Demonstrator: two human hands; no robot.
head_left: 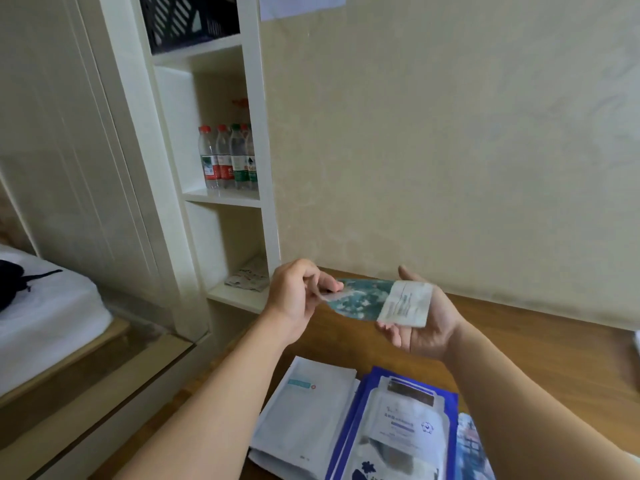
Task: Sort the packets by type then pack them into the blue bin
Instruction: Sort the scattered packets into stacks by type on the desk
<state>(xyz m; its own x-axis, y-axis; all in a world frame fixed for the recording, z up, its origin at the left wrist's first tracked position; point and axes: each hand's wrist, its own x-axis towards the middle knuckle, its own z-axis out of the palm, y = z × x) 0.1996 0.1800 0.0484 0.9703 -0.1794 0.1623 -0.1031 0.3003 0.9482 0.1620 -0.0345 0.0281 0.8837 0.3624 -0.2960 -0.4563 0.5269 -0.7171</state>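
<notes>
A teal-patterned packet (pixel 363 299) with a white label end is held up above the wooden table (pixel 519 348). My left hand (pixel 298 299) pinches its left end between thumb and fingers. My right hand (pixel 422 323) lies palm up under its right, labelled end, fingers curled at the edge. On the table below lie a stack of white packets (pixel 308 414), a stack of blue-bordered packets (pixel 398 427) beside them, and part of another teal-patterned packet (pixel 471 448) by my right forearm. No blue bin shows in this view.
A white shelf unit (pixel 256 188) stands left of the table, with water bottles (pixel 228 157) on a middle shelf, a small packet (pixel 249 280) on the lowest shelf and a dark crate (pixel 190 19) on top. A bed (pixel 45 313) is at the far left.
</notes>
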